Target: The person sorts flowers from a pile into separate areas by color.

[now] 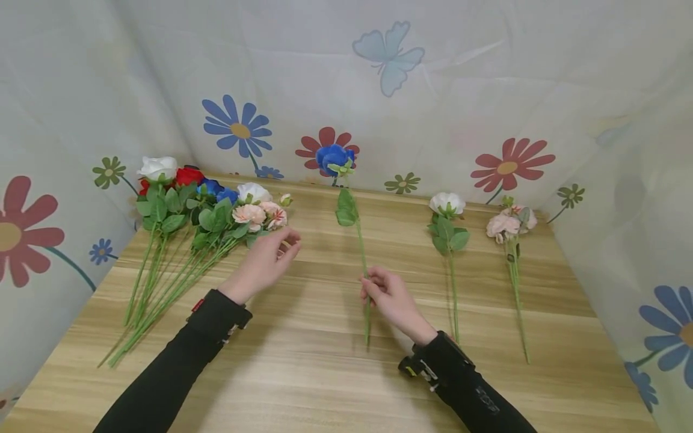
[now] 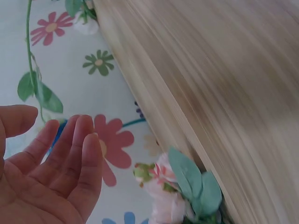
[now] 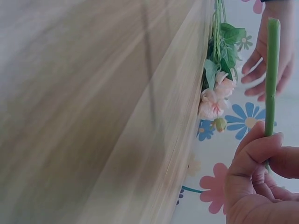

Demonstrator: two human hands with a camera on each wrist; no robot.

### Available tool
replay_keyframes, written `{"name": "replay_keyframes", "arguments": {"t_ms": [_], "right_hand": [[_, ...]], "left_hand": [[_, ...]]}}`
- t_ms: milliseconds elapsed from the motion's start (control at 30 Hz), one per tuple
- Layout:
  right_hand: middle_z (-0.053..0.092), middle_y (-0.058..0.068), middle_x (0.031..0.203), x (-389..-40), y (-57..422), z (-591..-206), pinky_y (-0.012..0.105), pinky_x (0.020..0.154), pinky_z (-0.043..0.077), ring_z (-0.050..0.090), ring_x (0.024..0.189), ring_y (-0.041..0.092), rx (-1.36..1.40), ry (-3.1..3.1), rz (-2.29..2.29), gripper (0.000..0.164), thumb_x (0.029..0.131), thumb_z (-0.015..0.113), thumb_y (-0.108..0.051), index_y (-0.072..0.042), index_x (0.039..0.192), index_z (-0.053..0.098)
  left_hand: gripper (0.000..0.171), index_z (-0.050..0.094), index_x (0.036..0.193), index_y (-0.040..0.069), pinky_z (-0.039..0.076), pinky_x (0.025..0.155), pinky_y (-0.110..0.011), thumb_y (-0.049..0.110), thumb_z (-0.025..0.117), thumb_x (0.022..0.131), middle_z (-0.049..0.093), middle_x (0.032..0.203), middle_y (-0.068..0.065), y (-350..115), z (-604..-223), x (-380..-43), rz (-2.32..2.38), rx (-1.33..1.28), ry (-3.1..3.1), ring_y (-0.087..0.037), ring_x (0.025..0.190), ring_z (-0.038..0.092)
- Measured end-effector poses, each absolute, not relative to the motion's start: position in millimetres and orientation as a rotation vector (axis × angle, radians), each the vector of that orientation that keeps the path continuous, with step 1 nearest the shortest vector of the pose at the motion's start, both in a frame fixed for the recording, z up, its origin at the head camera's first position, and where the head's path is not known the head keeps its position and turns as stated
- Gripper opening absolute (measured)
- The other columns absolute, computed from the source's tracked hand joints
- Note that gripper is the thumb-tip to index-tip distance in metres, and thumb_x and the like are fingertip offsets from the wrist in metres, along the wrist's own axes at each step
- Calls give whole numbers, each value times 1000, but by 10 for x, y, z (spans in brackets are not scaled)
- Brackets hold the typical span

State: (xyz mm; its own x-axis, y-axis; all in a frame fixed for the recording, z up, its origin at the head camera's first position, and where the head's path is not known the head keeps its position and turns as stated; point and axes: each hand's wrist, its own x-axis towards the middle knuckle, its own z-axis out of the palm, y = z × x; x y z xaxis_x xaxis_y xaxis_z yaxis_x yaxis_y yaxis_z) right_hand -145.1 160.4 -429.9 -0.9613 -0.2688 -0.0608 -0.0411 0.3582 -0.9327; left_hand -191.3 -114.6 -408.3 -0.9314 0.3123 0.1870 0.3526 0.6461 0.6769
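Note:
My right hand (image 1: 394,299) pinches the green stem of a blue rose (image 1: 334,160) between thumb and fingers, with the bloom pointing away from me. In the right wrist view the cut end of the stem (image 3: 272,70) sticks out past the fingertips. My left hand (image 1: 266,263) holds nothing; its fingers are relaxed and slightly bent, as the left wrist view shows over the palm (image 2: 51,186). It hovers just right of a bunch of flowers, close to the pale pink blooms (image 1: 254,215).
The bunch on the left also has a white rose (image 1: 159,168), a red rose (image 1: 189,175) and blue ones. On the right lie a white rose (image 1: 447,203) and a pink flower stem (image 1: 503,227). A printed curtain (image 1: 460,72) stands behind the wooden table (image 1: 319,373).

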Motion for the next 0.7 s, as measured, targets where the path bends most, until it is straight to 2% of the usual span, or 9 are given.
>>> {"name": "replay_keyframes", "arguments": {"t_ms": [433, 700], "right_hand": [[66, 25, 84, -1367, 1774, -4273, 23, 60, 52, 61, 68, 11, -205, 2434, -1597, 19, 103, 51, -4, 13, 109, 57], [66, 23, 83, -1379, 1866, -4294, 22, 59, 51, 59, 67, 14, -145, 2444, -1555, 18, 103, 51, -5, 12, 109, 55]], "left_hand": [[28, 62, 127, 5, 56, 84, -47, 19, 57, 103, 70, 119, -15, -1385, -4127, -1892, -834, -489, -2826, -31, 103, 69], [26, 63, 124, 5, 54, 77, -45, 19, 58, 103, 71, 115, -15, -1418, -4144, -1879, -735, -504, -2814, -30, 92, 68]]}}
